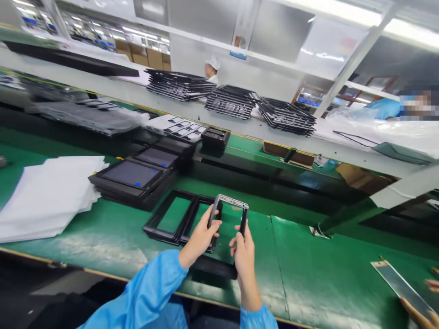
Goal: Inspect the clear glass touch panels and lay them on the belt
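Note:
A rectangular black frame (233, 201) with an open middle is held up, tilted, above the green bench. My left hand (203, 232) is closed on its left side. Its right side is gripped by my right hand (244, 251), thumb on the near face. Part of the lower side hides behind my forearms and hands. Just left of my left hand lie more black frames (160, 235), stacked in two piles side by side on the bench; my hand partly covers the second pile (192, 228).
White sheets (51, 196) are piled at left, beside stacked black trays holding dark screens (128, 173). Several stacks of thin black frames (231, 101) stand on the raised shelf. At lower right, another person's hand (413, 313) holds a flat silvery panel (398, 279).

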### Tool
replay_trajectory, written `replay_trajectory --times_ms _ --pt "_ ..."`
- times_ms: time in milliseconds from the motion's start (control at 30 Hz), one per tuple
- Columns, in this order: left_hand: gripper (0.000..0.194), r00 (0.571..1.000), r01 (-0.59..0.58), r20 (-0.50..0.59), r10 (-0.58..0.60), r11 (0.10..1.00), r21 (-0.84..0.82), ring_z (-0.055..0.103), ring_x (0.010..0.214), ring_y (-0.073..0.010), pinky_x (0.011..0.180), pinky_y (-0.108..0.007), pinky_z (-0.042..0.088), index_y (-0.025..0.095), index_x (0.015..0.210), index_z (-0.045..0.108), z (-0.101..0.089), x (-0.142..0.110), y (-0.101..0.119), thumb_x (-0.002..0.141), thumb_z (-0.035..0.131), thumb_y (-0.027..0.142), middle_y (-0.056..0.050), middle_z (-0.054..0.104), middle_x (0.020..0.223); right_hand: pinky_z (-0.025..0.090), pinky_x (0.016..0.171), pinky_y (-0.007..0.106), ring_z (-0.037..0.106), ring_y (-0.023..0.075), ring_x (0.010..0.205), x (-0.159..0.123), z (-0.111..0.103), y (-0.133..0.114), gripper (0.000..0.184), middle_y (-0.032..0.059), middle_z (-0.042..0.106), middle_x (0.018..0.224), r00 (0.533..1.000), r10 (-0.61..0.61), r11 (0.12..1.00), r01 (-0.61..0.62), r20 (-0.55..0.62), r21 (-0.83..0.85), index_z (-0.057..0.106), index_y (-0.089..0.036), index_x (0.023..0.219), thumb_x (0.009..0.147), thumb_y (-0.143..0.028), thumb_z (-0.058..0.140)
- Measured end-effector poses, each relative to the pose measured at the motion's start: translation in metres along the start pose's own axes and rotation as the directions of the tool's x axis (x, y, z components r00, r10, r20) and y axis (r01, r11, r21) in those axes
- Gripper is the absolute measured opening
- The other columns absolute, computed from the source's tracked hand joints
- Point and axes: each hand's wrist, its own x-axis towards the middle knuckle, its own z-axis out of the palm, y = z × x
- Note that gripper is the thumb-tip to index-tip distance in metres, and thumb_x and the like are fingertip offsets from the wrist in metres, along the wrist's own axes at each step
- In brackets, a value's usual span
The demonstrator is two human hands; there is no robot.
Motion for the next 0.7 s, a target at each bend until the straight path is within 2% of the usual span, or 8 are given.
replay_trajectory --times_ms 100,167,233,267,333,433,600,700 --pt "0.083 0.993 -0.069 -0.089 0.077 0.993 0.096 0.056 0.146 -0.0309 0.114 -0.040 0.054 0.025 0.164 0.041 -0.060 0.010 0.010 0.088 0.070 0.041 -0.014 0.040 0.171 0.042 0.038 0.022 0.061 0.0126 0.053 0.009 0.064 0.011 0.065 0.0048 0.072 0.099 0.998 0.005 0.999 -0.008 0.070 0.040 0.058 -0.023 0.146 0.091 -0.057 0.061" --pt "0.085 0.988 -0.054 -0.134 0.077 0.984 0.169 0.052 0.150 -0.0312 0.125 -0.043 0.043 0.023 0.166 0.038 -0.101 0.019 0.019 0.089 0.067 0.042 -0.013 0.043 0.171 0.054 0.047 0.026 0.074 0.0176 0.072 0.014 0.109 0.019 0.073 0.0107 0.070 0.124 0.993 0.008 0.998 -0.014 0.115 0.058 0.048 -0.024 0.157 0.091 -0.052 0.058" --pt "0.085 0.985 -0.014 -0.166 0.052 0.975 0.223 0.052 0.150 -0.0312 0.127 -0.043 0.040 0.023 0.166 0.038 -0.138 0.030 0.027 0.088 0.067 0.040 -0.013 0.044 0.170 0.066 0.072 0.034 0.078 0.0234 0.096 0.015 0.148 0.028 0.074 0.0134 0.068 0.137 0.988 0.013 0.998 -0.022 0.154 0.061 0.044 -0.022 0.162 0.092 -0.045 0.056" --pt "0.084 0.983 0.004 -0.178 0.041 0.969 0.246 0.053 0.149 -0.0313 0.127 -0.043 0.041 0.023 0.165 0.041 -0.155 0.036 0.030 0.086 0.067 0.038 -0.012 0.045 0.170 0.065 0.089 0.039 0.076 0.0259 0.111 0.016 0.164 0.032 0.074 0.0142 0.067 0.143 0.986 0.015 0.998 -0.024 0.167 0.056 0.044 -0.021 0.162 0.092 -0.041 0.056" --pt "0.082 0.981 0.039 -0.192 0.018 0.957 0.288 0.054 0.148 -0.0311 0.126 -0.043 0.042 0.023 0.162 0.046 -0.181 0.048 0.035 0.084 0.066 0.034 -0.011 0.048 0.168 0.049 0.117 0.046 0.062 0.0286 0.139 0.015 0.190 0.040 0.076 0.0150 0.059 0.157 0.983 0.018 0.999 -0.025 0.180 0.034 0.044 -0.017 0.163 0.090 -0.032 0.057" --pt "0.080 0.981 0.065 -0.196 0.003 0.937 0.343 0.054 0.148 -0.0306 0.127 -0.045 0.039 0.019 0.159 0.051 -0.206 0.062 0.032 0.081 0.065 0.031 -0.011 0.054 0.163 0.032 0.130 0.047 0.043 0.0299 0.156 0.015 0.211 0.050 0.083 0.0152 0.044 0.169 0.983 0.031 0.999 -0.028 0.182 -0.018 0.039 -0.010 0.166 0.086 -0.025 0.057" --pt "0.077 0.982 0.047 -0.187 0.032 0.914 0.403 0.043 0.156 -0.0294 0.132 -0.045 0.028 0.015 0.154 0.059 -0.224 0.072 0.015 0.078 0.063 0.028 -0.010 0.052 0.163 0.031 0.130 0.047 0.041 0.0301 0.158 0.014 0.222 0.066 0.090 0.0141 0.042 0.170 0.986 0.027 0.995 -0.011 0.164 -0.098 0.032 -0.008 0.168 0.084 -0.024 0.057" --pt "0.076 0.983 0.049 -0.180 0.029 0.907 0.417 0.043 0.156 -0.0289 0.132 -0.043 0.028 0.014 0.151 0.062 -0.230 0.075 0.004 0.076 0.062 0.025 -0.010 0.053 0.162 0.029 0.131 0.046 0.035 0.0288 0.161 0.013 0.223 0.072 0.091 0.0108 0.037 0.173 0.989 -0.018 0.991 0.037 0.144 -0.131 0.030 -0.010 0.169 0.083 -0.022 0.058"
